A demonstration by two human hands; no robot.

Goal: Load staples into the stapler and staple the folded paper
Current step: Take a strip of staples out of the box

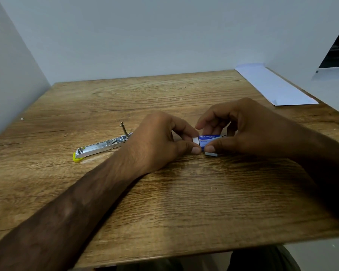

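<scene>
A small blue staple box (209, 139) is held just above the wooden table (164, 202) at its middle. My left hand (160, 141) pinches the box's white inner end between thumb and forefinger. My right hand (249, 128) grips the blue sleeve from the other side. A grey strip of staples (211, 154) lies on the table right below my right thumb. To the left, the stapler (101, 146) lies opened out, its silver metal channel facing up and its yellow tip toward me. The folded white paper (272, 85) rests at the far right corner.
Pale walls close in the table at the back and left. A single loose staple (214, 188) lies on the wood nearer me. A dark slanted panel (337, 49) shows at the upper right. The table's front edge runs just above my lap.
</scene>
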